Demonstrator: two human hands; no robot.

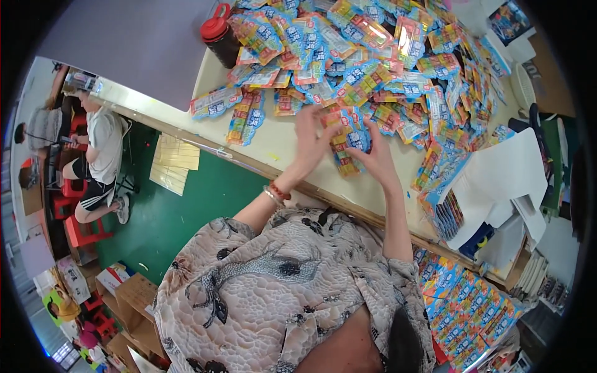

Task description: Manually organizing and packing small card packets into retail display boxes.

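Note:
Near the table's front edge, between my two hands, a few colourful flat packets (347, 138) in blue, orange and yellow overlap like a small stack. My left hand (312, 142) grips their left side, the thumb reaching over the front. On the right side my right hand (377, 156) holds them with the thumb on the front and the fingers round the edge. Just beyond lies a large heap of similar packets (367, 81). To the left, one loose packet (246, 118) rests on the pale tabletop (273, 140).
A dark bottle with a red lid (219, 36) stands at the heap's left. White paper sheets (497, 180) and a row of upright packets (449, 216) are at the right. Printed display boxes (466, 311) sit below right. A person (102, 149) sits far left, near cardboard boxes (135, 298).

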